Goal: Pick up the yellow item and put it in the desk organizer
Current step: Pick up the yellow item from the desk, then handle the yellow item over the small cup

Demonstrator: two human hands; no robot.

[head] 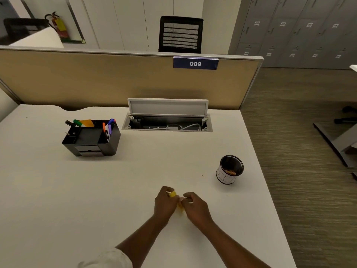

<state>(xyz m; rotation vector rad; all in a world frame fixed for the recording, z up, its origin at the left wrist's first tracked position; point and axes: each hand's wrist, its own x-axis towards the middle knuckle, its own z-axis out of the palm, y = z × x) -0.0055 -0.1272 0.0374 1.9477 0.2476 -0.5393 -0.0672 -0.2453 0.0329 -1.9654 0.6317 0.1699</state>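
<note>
Hands are meeting low over the counter (77, 190): your left hand (164, 205) and right hand (195, 208) are pinching the yellow item (172, 194), fingers clamped on it. Next, you are needing to carry it far left to the organizer (90, 139).

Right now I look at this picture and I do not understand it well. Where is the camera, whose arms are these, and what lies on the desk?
There is no machine here. The camera sits on a person's head and looks forward and down, so the two bare arms at the bottom are that person's own.

The left hand and right hand meet over the white desk. Between them is a small yellow item; both hands seem to hold it, though the fingers hide most of it.

Further back on the left stands a black desk organizer with pens and markers in it. On the right is a round cup with something small inside. At the back of the desk, a cable hatch stands open. Behind it is a beige partition with the sign 009.
</note>
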